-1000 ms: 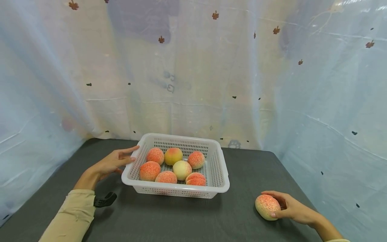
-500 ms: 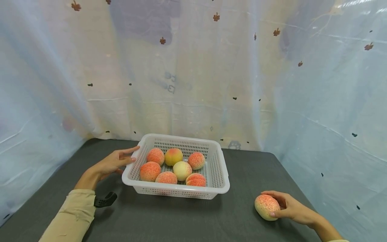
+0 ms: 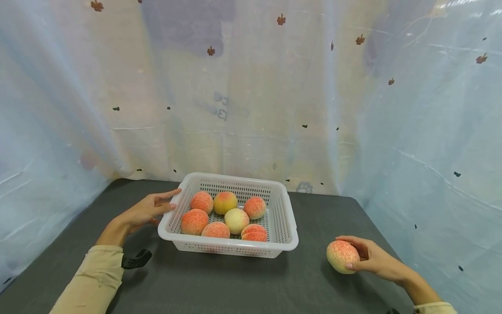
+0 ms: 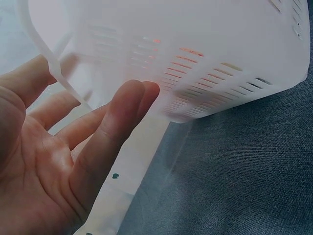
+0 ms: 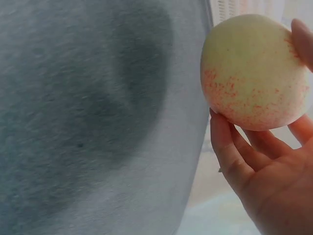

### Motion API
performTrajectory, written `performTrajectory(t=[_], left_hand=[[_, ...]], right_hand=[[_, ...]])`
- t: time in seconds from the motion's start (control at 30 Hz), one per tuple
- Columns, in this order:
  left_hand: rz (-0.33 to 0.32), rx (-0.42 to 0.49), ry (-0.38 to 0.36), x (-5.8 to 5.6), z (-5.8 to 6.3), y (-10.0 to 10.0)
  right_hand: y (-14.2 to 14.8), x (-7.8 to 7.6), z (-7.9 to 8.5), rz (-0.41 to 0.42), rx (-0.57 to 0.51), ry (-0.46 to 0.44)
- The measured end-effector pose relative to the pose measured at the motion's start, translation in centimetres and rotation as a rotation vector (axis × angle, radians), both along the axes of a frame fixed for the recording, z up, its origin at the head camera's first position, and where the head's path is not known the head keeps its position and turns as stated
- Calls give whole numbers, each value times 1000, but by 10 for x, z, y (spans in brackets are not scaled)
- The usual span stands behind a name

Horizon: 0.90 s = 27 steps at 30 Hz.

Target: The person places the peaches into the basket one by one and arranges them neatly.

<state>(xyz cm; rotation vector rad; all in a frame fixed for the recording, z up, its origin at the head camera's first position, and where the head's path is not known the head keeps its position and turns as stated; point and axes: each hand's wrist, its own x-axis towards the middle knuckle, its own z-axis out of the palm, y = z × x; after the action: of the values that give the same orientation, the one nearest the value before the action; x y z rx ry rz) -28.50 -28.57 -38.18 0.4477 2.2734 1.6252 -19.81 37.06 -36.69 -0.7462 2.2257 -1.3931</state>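
My right hand [image 3: 378,260] holds a red-speckled, cream peach [image 3: 342,257] just above the dark table at right. In the right wrist view the fingertips [image 5: 222,125] touch one side of the peach [image 5: 249,73], with a digit on its other side. At left, my left hand [image 3: 147,211] is at the left rim of a white plastic basket [image 3: 292,237]. The left wrist view has one digit over the rim and other fingers [image 4: 110,127] against the outside of the basket wall [image 4: 205,44]. Several peaches [image 3: 236,221] lie inside the basket, red, yellow and cream.
The dark cloth-covered table [image 3: 219,283] extends in front of and between the hands. A pale patterned plastic curtain [image 3: 255,109] hangs behind and at both sides. Black bands are at both wrists, such as the left wristband [image 3: 136,259].
My right hand has lifted the peach off the table, moving it slightly up and to the left. The left hand, the basket and the peaches inside have stayed put.
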Motion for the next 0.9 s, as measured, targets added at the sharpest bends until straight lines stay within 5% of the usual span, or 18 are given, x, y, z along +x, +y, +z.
performTrajectory(t=[0.9], left_hand=[[4,-4,-6,0,1,0]], right_hand=[[-45,-27,39,-101,47,193]])
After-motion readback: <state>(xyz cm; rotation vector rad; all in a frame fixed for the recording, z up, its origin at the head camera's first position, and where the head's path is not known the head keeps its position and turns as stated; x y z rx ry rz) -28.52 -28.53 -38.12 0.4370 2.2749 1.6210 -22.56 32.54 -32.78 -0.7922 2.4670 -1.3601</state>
